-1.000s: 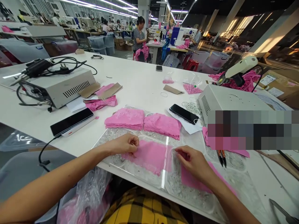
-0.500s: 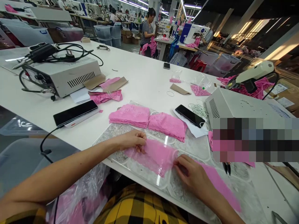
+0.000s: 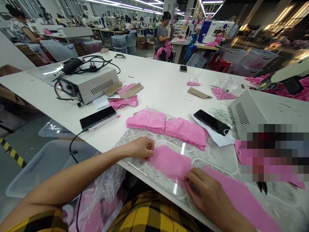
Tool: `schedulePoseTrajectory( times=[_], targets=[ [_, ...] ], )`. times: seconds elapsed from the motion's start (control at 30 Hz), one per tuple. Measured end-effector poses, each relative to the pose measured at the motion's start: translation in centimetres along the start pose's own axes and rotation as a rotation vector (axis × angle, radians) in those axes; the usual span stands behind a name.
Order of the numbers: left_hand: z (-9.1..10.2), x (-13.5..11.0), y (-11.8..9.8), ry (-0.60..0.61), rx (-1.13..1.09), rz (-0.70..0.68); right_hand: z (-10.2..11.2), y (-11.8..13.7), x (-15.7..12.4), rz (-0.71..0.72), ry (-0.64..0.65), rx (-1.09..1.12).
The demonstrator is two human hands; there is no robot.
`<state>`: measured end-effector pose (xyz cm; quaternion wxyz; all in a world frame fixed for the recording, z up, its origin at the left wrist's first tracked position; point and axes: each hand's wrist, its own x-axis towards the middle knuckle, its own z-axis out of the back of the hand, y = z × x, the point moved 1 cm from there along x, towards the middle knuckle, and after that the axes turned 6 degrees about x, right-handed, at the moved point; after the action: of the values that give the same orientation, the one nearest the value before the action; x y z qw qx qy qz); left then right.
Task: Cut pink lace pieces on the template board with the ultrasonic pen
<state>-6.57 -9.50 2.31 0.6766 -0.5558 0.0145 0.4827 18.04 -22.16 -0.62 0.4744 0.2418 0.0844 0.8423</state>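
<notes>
Pink cloth (image 3: pixel 170 161) lies flat; fingers (image 3: pixel 150 145) at either end.

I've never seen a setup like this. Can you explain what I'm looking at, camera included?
No machine does the handling: these are a person's bare hands, seen from a head-worn camera facing forward and down. The left hand pinches the left edge of a thin pink rectangular cloth; the right hand is at its right edge, its grip partly hidden. Underneath lies a glossy grey patterned panel on a white table. Beyond the cloth sit two pink textured fabric stacks.
</notes>
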Motion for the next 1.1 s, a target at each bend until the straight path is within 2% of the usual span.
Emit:
schedulePoseTrajectory(
  times=[0.13, 0.27, 0.37, 0.53, 0.6, 0.9, 1.1],
  targets=[
    [0.0, -0.4, -0.3, -0.067, 0.170, 0.011, 0.0, 0.0, -0.1, 0.030, -0.045, 0.012],
    [0.0, -0.8, -0.3, -0.137, 0.323, 0.004, 0.0, -0.5, -0.2, -0.002, -0.031, 0.047],
    [0.0, -1.0, -0.3, -0.164, 0.405, -0.001, 0.6, -1.8, -0.1, -0.124, -0.022, 0.085],
    [0.0, -1.1, -0.1, -0.195, 0.506, -0.009, 1.7, -4.0, 0.8, -0.440, -0.003, 0.099],
    [-0.1, -1.0, 0.0, -0.206, 0.543, -0.016, 1.7, -4.2, 1.3, -0.491, 0.013, 0.104],
    [-0.4, -1.2, 0.2, -0.236, 0.655, -0.021, 0.7, -4.2, 2.8, -0.479, 0.062, 0.112],
    [-0.5, -1.3, 0.0, -0.239, 0.670, 0.001, 1.1, -4.6, 3.1, -0.477, 0.097, 0.102]
  ],
)
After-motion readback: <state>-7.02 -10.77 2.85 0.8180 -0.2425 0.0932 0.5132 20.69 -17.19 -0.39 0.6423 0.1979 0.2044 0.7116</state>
